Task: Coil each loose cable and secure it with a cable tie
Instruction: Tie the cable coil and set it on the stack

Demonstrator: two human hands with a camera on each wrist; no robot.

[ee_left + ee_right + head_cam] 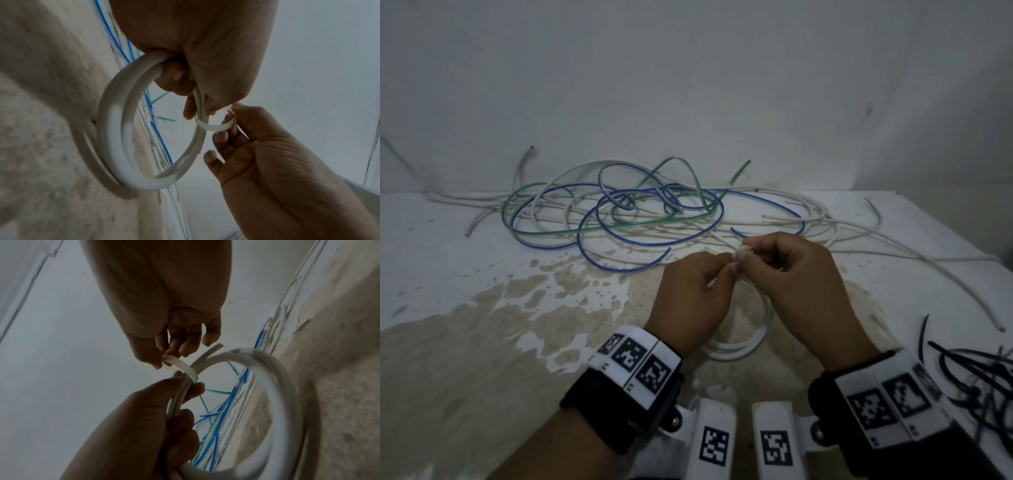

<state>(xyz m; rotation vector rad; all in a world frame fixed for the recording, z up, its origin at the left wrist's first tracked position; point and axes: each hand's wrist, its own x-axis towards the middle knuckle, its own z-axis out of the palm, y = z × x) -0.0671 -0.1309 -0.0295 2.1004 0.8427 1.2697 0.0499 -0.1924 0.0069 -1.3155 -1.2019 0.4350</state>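
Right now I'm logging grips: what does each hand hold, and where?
The left hand grips the coiled white cable at the top of its loops. The right hand pinches the white cable tie wrapped round that spot.

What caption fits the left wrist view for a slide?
Left hand grips coiled white cable while right hand loops white tie around it.

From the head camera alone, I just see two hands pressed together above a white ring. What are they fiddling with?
Observer: The right wrist view shows the right hand pinching a white tie that curves round the cable bundle.
Operator: And the other hand?
Observer: The left hand grips the white cable coil, several loops held together.
Operator: Is it tight yet?
Observer: No; in the left wrist view the tie bows away from the bundle in a loose arc.
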